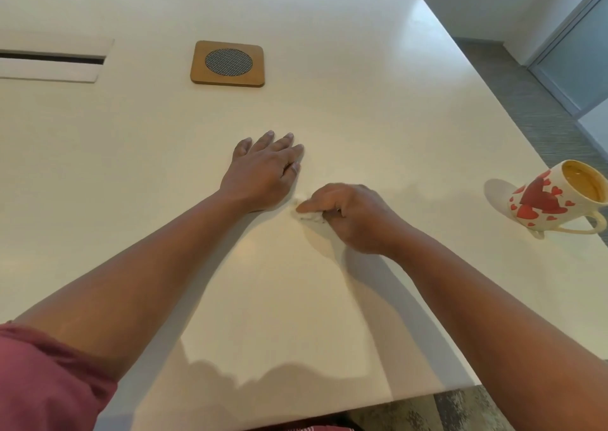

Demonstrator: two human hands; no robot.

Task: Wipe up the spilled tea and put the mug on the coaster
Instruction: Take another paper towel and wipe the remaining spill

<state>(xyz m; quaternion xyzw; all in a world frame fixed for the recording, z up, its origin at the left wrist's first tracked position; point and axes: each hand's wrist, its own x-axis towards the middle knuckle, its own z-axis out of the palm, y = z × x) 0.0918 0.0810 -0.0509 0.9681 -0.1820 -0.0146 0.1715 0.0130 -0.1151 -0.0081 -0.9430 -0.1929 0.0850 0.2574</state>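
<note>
Cream-white and glossy, the wide smooth desk (362, 85) carries everything in view. Near its middle the right hand (348, 213) is curled into a loose fist, its grip pinching a small crumpled white tissue (309, 215) between thumb and bent fingers, the wad pressed against the desk surface. No clear puddle of tea shows around it; the surface there only looks faintly smeared.

Just beside it, a little farther from the body, the left hand (263, 171) lies palm down on the desk with its fingers spread flat and holding nothing. A rolled-up dusty pink sleeve (42, 378) covers the upper left arm at the lower left corner.

Far to the right, close to the desk's right edge, a cream ceramic mug with red hearts (552, 197) stands with its handle pointing toward the person. Its inside is tan, though whether that is tea or staining cannot be told.

Well apart from the mug, at the far middle of the desk, a square wooden coaster with a round grey woven insert (227, 63) lies flat and bare. Left of it is a long dark cable slot (52, 59) in the desk.
</note>
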